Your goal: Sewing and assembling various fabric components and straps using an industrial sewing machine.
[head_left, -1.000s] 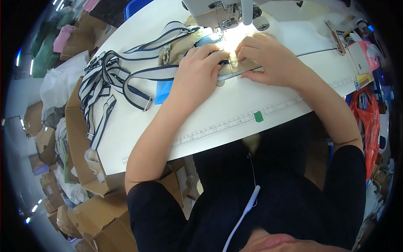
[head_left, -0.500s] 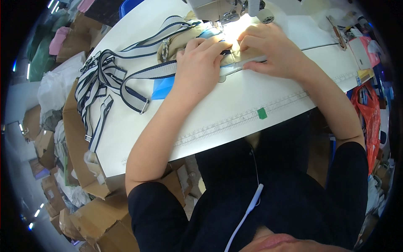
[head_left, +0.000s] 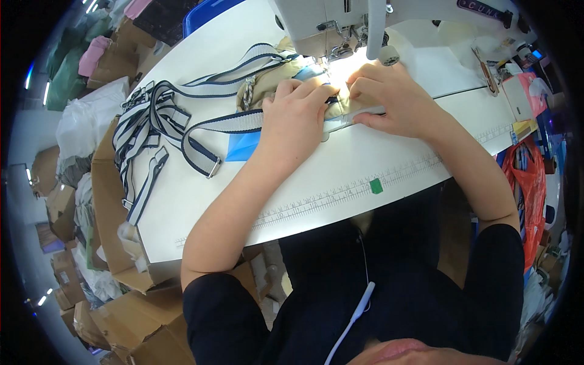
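Feeding beige fabric [head_left: 277, 85] under the sewing machine [head_left: 340, 24], we press left hand [head_left: 295, 118] and right hand [head_left: 389, 100] flat, fingers spread, gripping nothing. Next, we judge, steady guiding toward the needle is needed, striped webbing strap [head_left: 234, 121] kept aside.

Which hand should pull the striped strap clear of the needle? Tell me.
Left, probably. The left hand lies flat on the tan fabric, right beside the striped strap. The right hand is farther over, pinning fabric by the sewing machine.

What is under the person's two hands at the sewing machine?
Beige fabric lies under the left hand and right hand, beside a striped strap. The seam and the needle point are covered by the fingers.
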A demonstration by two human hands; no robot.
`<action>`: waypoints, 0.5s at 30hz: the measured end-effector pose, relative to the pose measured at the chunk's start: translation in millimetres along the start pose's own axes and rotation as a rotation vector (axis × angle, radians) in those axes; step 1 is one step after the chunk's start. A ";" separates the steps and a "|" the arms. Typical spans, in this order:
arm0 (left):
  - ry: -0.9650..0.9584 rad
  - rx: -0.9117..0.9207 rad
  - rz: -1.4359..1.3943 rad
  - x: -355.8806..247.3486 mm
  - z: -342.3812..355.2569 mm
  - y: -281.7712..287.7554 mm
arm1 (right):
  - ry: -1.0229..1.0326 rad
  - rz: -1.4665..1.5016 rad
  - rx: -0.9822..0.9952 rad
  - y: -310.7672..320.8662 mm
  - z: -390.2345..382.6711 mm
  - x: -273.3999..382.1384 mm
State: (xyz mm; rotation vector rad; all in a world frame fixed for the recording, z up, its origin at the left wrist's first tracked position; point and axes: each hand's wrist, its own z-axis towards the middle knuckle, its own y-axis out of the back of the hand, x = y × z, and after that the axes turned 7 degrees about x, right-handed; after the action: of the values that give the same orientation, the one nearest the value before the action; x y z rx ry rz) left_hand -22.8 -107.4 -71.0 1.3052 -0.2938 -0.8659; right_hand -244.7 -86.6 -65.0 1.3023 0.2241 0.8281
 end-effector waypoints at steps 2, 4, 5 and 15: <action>0.013 0.019 -0.012 1.9 -0.1 2.2 | -0.007 0.018 0.014 -1.9 -0.5 1.1; 0.012 0.030 -0.023 2.6 0.1 3.0 | 0.011 0.039 0.003 -3.2 0.3 -1.1; 0.014 0.034 -0.027 3.0 0.8 2.8 | 0.008 0.042 0.006 -3.5 0.0 -2.1; 0.024 0.068 -0.017 2.5 3.3 4.1 | 0.018 -0.001 -0.028 -4.4 -1.5 -3.2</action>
State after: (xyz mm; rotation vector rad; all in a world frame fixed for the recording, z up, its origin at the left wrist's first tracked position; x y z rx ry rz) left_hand -21.7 -111.5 -67.0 1.3818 -0.2953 -0.8600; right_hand -246.0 -87.7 -70.3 1.2687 0.2269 0.8395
